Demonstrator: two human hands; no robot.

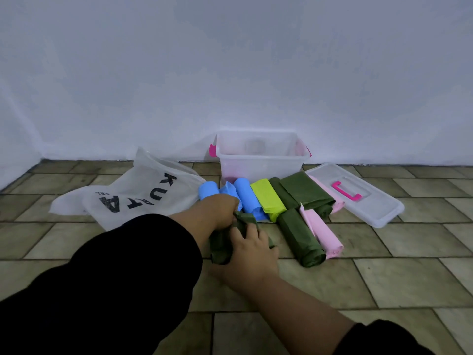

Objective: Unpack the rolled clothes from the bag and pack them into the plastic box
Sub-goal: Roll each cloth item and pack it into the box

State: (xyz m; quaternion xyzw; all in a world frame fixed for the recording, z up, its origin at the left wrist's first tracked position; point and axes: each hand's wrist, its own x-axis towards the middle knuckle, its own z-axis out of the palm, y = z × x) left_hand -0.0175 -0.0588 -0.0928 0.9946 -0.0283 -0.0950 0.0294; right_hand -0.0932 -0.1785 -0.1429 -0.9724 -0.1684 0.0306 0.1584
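Note:
Both my hands grip one dark green rolled cloth (220,248) on the tiled floor; my left hand (220,210) holds its far end and my right hand (249,248) wraps its near side. Beyond it lie several other rolls in a row: blue rolls (245,197), a lime roll (267,201), dark green rolls (300,238) and pink rolls (326,235). The white bag (133,194) with black letters lies flat at the left. The clear plastic box (259,160) with pink latches stands open against the wall; nothing shows inside it.
The box's clear lid (358,194) with a pink handle lies on the floor to the right of the rolls. A white wall rises right behind the box. Bare tiles (396,278) stretch to the right and toward me.

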